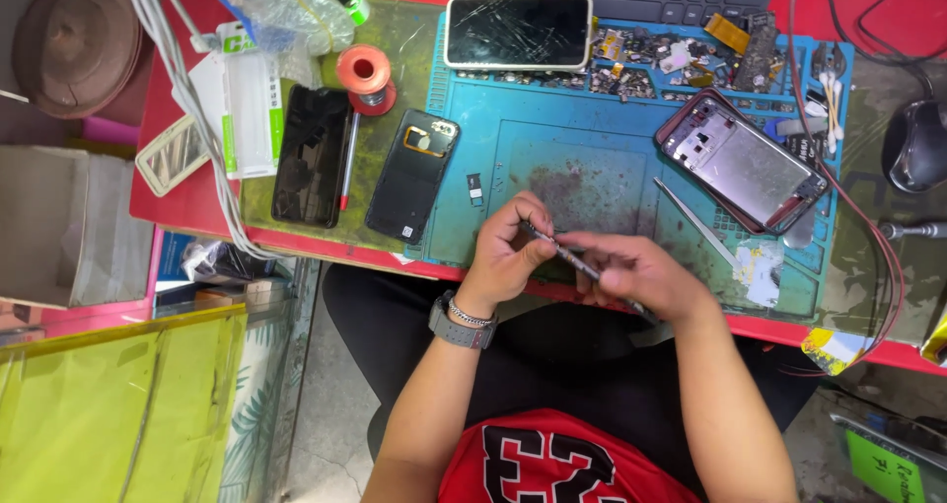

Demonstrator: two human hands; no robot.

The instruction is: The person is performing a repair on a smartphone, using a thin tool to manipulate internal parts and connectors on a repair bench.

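My left hand point(508, 251) and my right hand point(636, 274) meet over the near edge of the blue repair mat point(612, 138). Together they pinch a thin dark metal tool point(570, 256), the left at its upper tip, the right along its lower shaft. Whether a small part sits at the tip, I cannot tell. A grey watch and a bracelet circle my left wrist point(462, 323). An opened phone frame point(742, 160) lies on the mat to the right, and a thin metal pry tool point(695, 223) rests beside it.
A phone with a cracked screen point(518, 32) lies at the mat's top. A black back cover point(413, 176), a dark screen panel point(311, 155), a pen point(347, 160) and a solder spool point(366, 77) lie left. Small parts fill the mat's tray point(651, 59). Cables point(858, 197) run right.
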